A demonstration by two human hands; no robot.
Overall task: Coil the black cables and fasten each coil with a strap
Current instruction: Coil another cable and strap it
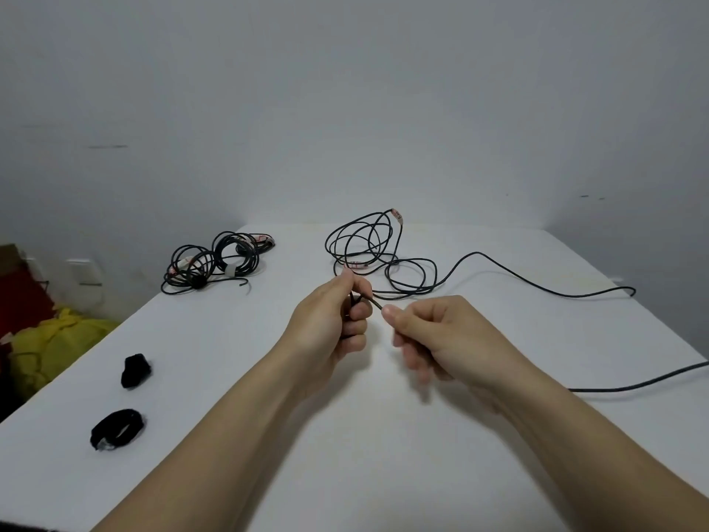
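Note:
A loose black cable (406, 280) lies in tangled loops at the back middle of the white table (238, 378), with one strand trailing off to the right edge. My left hand (333, 320) grips a short stretch of this cable in curled fingers. My right hand (429, 332) pinches the same stretch just to the right, between thumb and forefinger. Two coiled black cables (215, 263) lie at the back left. Two black straps rest near the left edge, one bunched (135, 371) and one looped (117, 428).
Another black cable strand (637, 385) runs off the table's right edge. Left of the table, on the floor, sit a yellow bag (57, 347) and something red. A grey wall stands close behind the table.

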